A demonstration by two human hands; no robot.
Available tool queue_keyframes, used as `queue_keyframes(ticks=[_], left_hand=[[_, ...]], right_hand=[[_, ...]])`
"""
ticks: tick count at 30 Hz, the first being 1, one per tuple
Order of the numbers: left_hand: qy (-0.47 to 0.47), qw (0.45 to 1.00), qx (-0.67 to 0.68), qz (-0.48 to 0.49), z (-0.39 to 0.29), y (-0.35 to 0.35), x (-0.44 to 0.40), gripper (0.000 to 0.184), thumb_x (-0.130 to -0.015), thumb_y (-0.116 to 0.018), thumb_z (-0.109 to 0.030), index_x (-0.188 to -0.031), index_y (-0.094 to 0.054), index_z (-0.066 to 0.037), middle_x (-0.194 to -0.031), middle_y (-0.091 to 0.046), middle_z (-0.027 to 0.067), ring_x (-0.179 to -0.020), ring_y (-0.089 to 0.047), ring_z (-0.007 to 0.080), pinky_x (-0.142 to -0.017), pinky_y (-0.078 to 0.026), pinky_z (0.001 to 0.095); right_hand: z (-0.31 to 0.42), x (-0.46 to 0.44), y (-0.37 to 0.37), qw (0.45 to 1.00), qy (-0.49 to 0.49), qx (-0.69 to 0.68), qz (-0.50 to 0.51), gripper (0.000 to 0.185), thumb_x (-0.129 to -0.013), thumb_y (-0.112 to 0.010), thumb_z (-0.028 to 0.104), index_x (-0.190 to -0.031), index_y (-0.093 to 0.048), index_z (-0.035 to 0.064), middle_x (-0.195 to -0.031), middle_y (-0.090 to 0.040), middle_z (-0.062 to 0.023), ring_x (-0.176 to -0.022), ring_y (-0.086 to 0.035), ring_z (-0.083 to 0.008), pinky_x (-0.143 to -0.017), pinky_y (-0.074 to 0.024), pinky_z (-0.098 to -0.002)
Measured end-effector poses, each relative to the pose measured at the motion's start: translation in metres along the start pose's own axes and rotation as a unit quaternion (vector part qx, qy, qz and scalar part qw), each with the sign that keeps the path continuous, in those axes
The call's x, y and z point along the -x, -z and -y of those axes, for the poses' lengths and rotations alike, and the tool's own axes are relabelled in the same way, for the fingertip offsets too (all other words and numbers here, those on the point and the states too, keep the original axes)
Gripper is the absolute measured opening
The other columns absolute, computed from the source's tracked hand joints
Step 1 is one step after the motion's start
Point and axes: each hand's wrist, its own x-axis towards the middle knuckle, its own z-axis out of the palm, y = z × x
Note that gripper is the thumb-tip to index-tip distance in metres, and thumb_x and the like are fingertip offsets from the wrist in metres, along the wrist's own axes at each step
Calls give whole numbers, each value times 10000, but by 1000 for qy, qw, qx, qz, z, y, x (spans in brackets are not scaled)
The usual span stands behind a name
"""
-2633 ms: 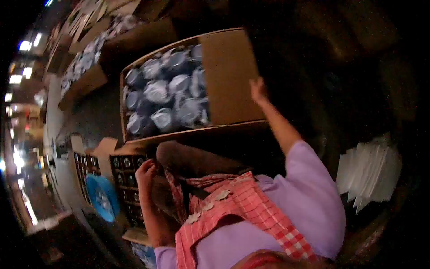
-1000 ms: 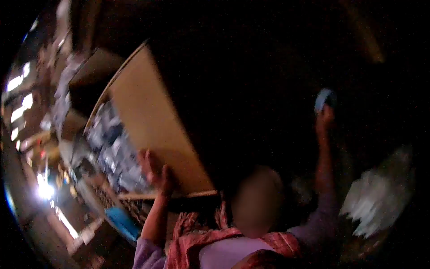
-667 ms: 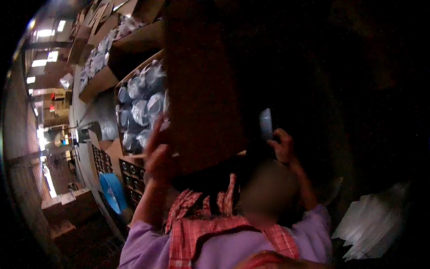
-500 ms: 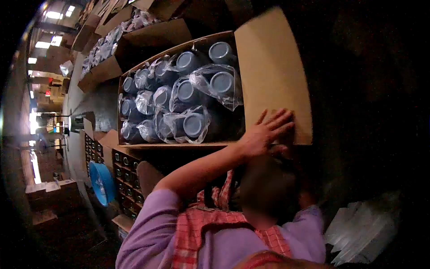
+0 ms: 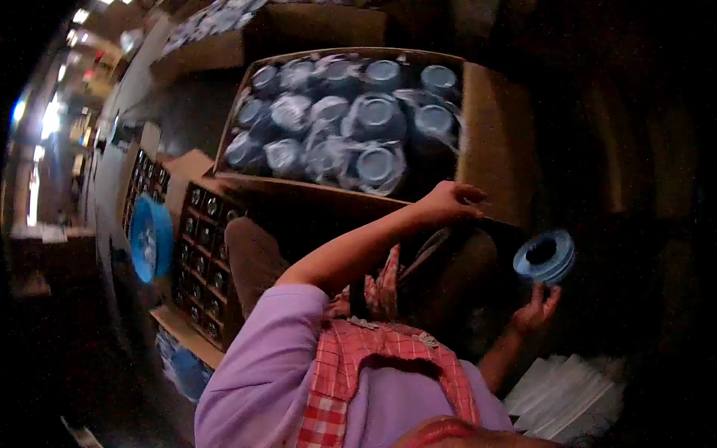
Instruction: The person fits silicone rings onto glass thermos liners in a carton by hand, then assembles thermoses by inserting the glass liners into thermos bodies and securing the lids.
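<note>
A cardboard carton (image 5: pixel 299 188) holds rows of round grey-blue containers (image 5: pixel 376 112) with flat circular ends up, several wrapped in clear plastic bags. My left hand (image 5: pixel 450 204) rests at its near right corner, by the raised flap (image 5: pixel 497 142). Its fingers are bent but apart, with nothing visible between them. Out to the right, my right hand (image 5: pixel 535 310) grips the lower edge of a pale blue ring-shaped roll (image 5: pixel 562 267), which looks like tape. A dark hole shows in its middle.
To the left stands a divided carton (image 5: pixel 200 257) with glassware in its cells, beside a blue basin (image 5: pixel 143 239). Another open carton (image 5: pixel 314 31) is behind. Clear plastic sheets or bags (image 5: pixel 564 396) lie at lower right.
My right hand has come into view on the right with the blue roll. My left hand has drawn its spread fingers in from the flap to the corner. The view has shifted.
</note>
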Motion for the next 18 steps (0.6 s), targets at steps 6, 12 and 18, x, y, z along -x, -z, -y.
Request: queue_keyframes(ticks=[6, 12, 18], left_hand=[[-225, 946, 198, -120, -82, 48, 201, 967, -589, -766, -55, -1380, -212, -115, -1319, -385, 136, -1133, -437, 231, -946, -363, 352], [-241, 804, 297, -454, -43, 81, 400, 855, -608, -757, -49, -1331, -302, -98, -1169, -480, 138, -1083, -461, 224, -891, -411, 335], [-179, 555, 79, -809, -12, 77, 521, 772, -615, -732, -39, -1285, -351, -59, -1137, -507, 118, -1080, -466, 215, -866, -407, 318]], right_hand=[[130, 78, -95, 855, 184, -308, 375, 360, -799, -565, 133, -1120, -484, -9, -1097, -521, -130, -967, -503, -270, -869, -392, -383], [264, 247, -148, 573, 83, -358, 733, 237, -777, -562, 29, -1012, -536, 17, -978, -572, -70, -879, -545, -171, -764, -433, -286], [323, 370, -185, 368, -88, -311, 872, 248, -780, -594, 88, -1014, -543, 23, -909, -594, -55, -840, -573, -171, -747, -464, -306]])
